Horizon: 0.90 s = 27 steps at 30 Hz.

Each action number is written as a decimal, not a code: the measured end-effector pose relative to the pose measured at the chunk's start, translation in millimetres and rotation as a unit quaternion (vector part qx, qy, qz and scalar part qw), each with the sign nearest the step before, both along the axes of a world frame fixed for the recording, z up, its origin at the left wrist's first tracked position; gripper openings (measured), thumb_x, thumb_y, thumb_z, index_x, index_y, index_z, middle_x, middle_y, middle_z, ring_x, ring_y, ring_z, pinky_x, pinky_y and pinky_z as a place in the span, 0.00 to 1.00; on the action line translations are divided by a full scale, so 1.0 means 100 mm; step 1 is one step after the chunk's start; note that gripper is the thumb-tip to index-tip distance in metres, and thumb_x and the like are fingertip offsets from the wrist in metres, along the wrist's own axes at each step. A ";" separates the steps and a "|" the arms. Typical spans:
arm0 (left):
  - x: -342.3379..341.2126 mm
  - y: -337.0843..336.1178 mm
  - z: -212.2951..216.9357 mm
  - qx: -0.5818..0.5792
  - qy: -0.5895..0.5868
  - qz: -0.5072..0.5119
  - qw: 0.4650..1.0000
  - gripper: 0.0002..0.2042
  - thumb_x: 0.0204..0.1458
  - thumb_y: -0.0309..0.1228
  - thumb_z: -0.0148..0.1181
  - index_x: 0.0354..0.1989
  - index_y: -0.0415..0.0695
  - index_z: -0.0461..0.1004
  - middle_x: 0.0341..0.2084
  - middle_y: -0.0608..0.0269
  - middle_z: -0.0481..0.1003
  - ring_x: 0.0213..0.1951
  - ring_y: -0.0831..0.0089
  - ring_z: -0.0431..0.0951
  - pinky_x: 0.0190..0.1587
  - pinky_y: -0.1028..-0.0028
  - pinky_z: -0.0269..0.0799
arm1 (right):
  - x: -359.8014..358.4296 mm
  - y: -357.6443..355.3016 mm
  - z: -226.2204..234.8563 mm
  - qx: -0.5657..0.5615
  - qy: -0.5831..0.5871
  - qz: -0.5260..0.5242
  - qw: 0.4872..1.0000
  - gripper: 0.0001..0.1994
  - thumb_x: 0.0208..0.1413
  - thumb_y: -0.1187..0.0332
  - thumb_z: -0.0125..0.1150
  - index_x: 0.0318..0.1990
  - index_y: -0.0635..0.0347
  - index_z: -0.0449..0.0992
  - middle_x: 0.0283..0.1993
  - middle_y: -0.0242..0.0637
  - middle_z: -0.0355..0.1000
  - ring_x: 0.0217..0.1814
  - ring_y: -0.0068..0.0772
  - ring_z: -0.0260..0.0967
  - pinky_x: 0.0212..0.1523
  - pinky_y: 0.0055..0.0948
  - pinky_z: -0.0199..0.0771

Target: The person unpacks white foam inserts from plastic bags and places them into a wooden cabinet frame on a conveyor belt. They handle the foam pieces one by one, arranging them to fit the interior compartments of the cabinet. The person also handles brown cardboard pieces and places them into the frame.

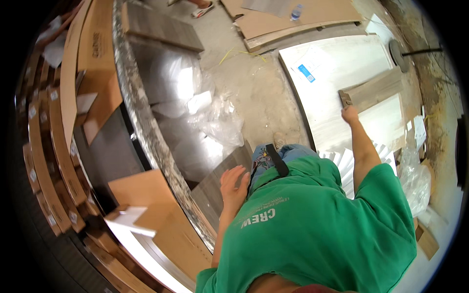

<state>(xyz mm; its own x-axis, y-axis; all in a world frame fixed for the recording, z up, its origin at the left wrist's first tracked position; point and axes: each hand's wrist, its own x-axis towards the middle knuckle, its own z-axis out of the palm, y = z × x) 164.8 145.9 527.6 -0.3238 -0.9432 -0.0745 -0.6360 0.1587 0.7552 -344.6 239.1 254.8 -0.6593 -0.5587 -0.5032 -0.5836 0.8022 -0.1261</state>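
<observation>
My right hand point(349, 114) reaches out to the right, its fingers closed at the near left end of a grey-brown wood-look board point(373, 92). A small brown piece point(346, 99) shows just above the fingers; its kind is unclear. This board lies on a big white panel point(337, 58) with a blue-and-white label point(307, 73). My left hand point(234, 184) hangs by my hip with the fingers stretched and nothing in them. Under and beside it is a grey wood-look panel point(210, 195).
Clear plastic wrap point(215, 122) lies on the left. Behind a stone-patterned edge point(134, 93) stand cardboard boxes point(97, 44). A pallet with cardboard point(303, 22) and a water bottle point(296, 12) is ahead. A person's shoe point(202, 10) and another person's arm point(63, 29) show at the top.
</observation>
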 end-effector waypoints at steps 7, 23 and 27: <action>-0.70 -1.20 -0.98 0.097 0.028 -0.145 0.984 0.11 0.45 0.31 0.61 0.36 0.41 0.75 0.33 0.57 0.76 0.36 0.66 0.75 0.39 0.74 0.68 | 0.70 -0.46 0.12 0.052 -0.120 -0.079 0.988 0.19 0.45 0.53 0.55 0.34 0.61 0.77 0.38 0.51 0.72 0.44 0.47 0.70 0.48 0.37 0.68; -1.12 -1.51 -3.21 0.181 -0.143 -0.170 0.958 0.10 0.43 0.31 0.59 0.34 0.42 0.71 0.44 0.53 0.66 0.48 0.52 0.64 0.47 0.57 0.60 | -0.67 -3.05 -2.90 0.030 0.012 -0.144 0.989 0.27 0.45 0.45 0.52 0.27 0.67 0.77 0.28 0.50 0.73 0.35 0.43 0.72 0.38 0.34 0.70; -1.46 -1.47 -3.29 0.224 -0.173 -0.125 0.951 0.09 0.41 0.29 0.62 0.31 0.42 0.71 0.41 0.55 0.65 0.47 0.55 0.63 0.49 0.58 0.58 | -0.89 -3.60 -3.51 0.078 -0.019 -0.169 0.982 0.34 0.42 0.44 0.54 0.41 0.74 0.72 0.44 0.57 0.69 0.49 0.49 0.67 0.49 0.33 0.66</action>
<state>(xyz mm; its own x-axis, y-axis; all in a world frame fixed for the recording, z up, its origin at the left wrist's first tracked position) 19.2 -1.3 198.6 -0.4171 -0.6878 -0.5941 -0.8430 0.0486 0.5357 -433.5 -120.7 -96.5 -0.7733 -0.2262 -0.5923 -0.2786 0.9604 -0.0030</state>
